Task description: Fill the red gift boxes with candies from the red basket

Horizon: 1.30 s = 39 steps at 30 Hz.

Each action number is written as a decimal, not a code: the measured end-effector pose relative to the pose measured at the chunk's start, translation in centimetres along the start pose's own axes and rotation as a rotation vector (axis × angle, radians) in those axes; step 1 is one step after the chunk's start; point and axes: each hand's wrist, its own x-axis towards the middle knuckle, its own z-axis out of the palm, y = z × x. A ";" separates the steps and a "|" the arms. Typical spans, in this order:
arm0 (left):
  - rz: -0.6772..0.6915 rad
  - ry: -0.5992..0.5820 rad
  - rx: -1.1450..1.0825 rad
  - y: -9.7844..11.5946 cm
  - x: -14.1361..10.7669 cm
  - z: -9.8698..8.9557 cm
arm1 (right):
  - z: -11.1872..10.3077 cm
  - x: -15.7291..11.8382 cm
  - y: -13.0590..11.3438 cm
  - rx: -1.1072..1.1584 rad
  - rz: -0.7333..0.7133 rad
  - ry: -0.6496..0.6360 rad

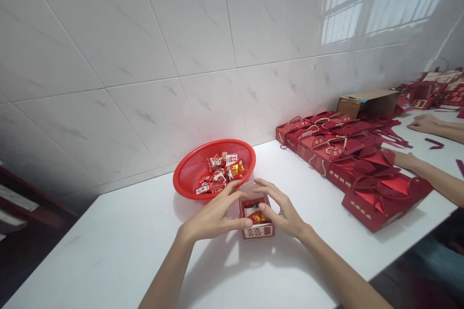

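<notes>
A small red-and-white box (258,231) stands with its top open on the white table, wrapped sweets (258,217) inside it. My left hand (213,215) is at the box's left side, fingers apart, the thumb by the front left corner. On the right side is my right hand (284,212), its fingers spread and curved, with the thumb over the opening near the sweets. Neither hand holds anything that I can see. Just behind my left hand, a red plastic basket (188,171) contains several wrapped sweets (221,171).
Rows of red gift boxes (326,166) with cord handles stand at the right. Behind them is an open cardboard box (368,101). Another person's hands (422,123) rest at the far right. A tiled wall (145,58) borders the white table (108,241).
</notes>
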 end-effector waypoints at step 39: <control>0.088 0.159 0.047 -0.3 1.1 1.1 | -1.0 -1.5 -0.2 0.067 0.161 0.018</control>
